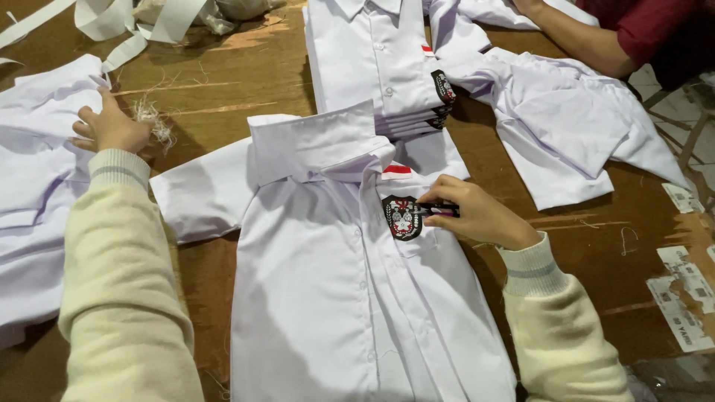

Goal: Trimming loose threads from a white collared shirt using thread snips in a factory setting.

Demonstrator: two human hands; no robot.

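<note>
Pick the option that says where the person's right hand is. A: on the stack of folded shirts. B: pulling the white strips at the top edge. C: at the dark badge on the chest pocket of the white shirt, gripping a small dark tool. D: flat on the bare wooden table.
C: the right hand holds a small dark tool against the badge on the white shirt.

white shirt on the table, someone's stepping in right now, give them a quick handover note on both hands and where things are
Left hand rests on loose white cloth at the table's left edge, holding nothing visible.
Right hand holds a small black tool at the badge on the white shirt, which lies flat, buttoned.
Folded shirt stack lies behind it.
Whether the badge work is finished can't be told.
</note>
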